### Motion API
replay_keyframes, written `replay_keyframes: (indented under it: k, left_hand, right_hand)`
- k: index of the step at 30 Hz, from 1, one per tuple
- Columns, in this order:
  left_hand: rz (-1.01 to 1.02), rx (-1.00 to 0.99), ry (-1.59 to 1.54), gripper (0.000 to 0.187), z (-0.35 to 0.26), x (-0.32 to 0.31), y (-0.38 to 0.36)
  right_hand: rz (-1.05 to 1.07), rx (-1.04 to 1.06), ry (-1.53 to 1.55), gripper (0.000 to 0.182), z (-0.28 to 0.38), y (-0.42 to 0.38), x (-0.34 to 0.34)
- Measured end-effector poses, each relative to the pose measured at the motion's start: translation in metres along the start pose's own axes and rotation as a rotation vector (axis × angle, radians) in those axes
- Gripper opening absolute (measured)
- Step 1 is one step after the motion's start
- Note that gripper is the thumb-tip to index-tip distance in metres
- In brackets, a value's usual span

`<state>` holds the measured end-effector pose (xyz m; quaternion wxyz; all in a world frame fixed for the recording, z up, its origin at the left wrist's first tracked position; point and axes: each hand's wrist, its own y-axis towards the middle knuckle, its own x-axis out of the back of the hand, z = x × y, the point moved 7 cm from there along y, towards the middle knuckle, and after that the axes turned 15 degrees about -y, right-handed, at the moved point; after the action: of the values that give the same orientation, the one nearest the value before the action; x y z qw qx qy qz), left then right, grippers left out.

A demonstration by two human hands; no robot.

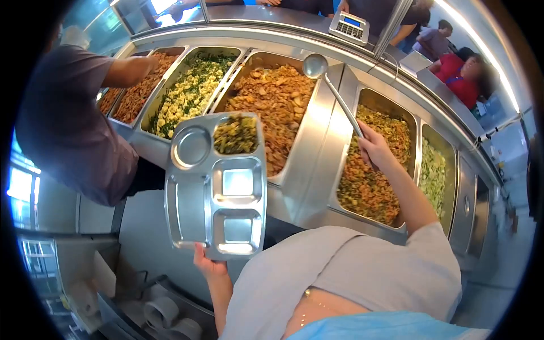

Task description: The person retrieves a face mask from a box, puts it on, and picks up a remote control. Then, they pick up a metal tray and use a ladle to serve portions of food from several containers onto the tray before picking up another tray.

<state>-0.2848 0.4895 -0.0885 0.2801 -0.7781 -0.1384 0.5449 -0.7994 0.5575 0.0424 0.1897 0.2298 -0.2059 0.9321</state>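
My left hand (207, 265) grips the near edge of a steel compartment tray (187, 209) and holds it level over the serving counter. One far compartment holds a portion of green vegetables (236, 135); the other compartments are bare. My right hand (374, 148) is closed on the long handle of a steel ladle (315, 66). The ladle's bowl hangs above the rim between the pan of brown sliced food (277, 102) and the pan of mixed brown and green food (374, 170).
Several steel food pans sit in a row in the counter, among them a yellow-and-green dish (190, 93) and pale greens (433, 173). A co-worker in a grey shirt (68, 124) reaches into the left pans. A keypad scale (349, 26) and seated people are beyond the glass.
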Motion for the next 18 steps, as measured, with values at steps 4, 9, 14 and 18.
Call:
replay_keyframes:
  k: [4,9,14,18]
  left_hand:
    - [0.005,-0.001,0.037,0.039,-0.076,-0.028,0.048]
    - [0.04,0.02,0.036,0.039,-0.131,-0.03,0.104]
    - [-0.003,-0.016,0.043,0.04,-0.141,-0.055,0.113]
    - [0.03,0.038,-0.046,0.041,-0.155,-0.038,0.14]
  right_hand:
    - [-0.308,-0.075,-1.002,0.052,0.021,0.108,-0.01]
    - [-0.294,-0.122,-1.179,0.055,0.067,0.135,-0.032]
    - [-0.272,0.175,-0.981,0.051,0.113,0.141,-0.07]
    - [-0.192,0.282,-1.258,0.051,0.172,0.208,-0.128]
